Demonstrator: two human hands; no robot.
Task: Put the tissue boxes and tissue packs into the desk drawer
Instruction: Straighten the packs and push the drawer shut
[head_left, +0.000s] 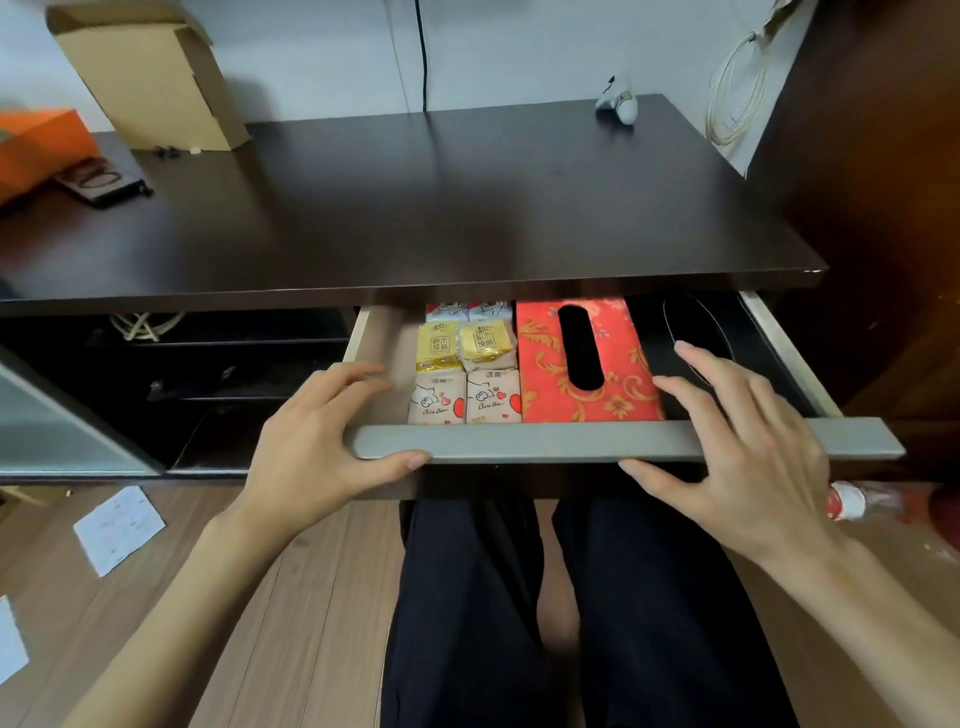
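Observation:
The desk drawer stands pulled out under the dark desktop. Inside lie a red and gold tissue box, a black tissue box to its right, and several small tissue packs: yellow ones behind cartoon-printed ones. My left hand grips the left end of the drawer's grey front edge, thumb underneath. My right hand rests over the right part of the front edge, fingers spread above the black box and thumb under the rim.
On the desktop stand a cardboard box and an orange box at the back left, a dark case, and a small white device at the back right. Papers lie on the wooden floor. My legs are under the drawer.

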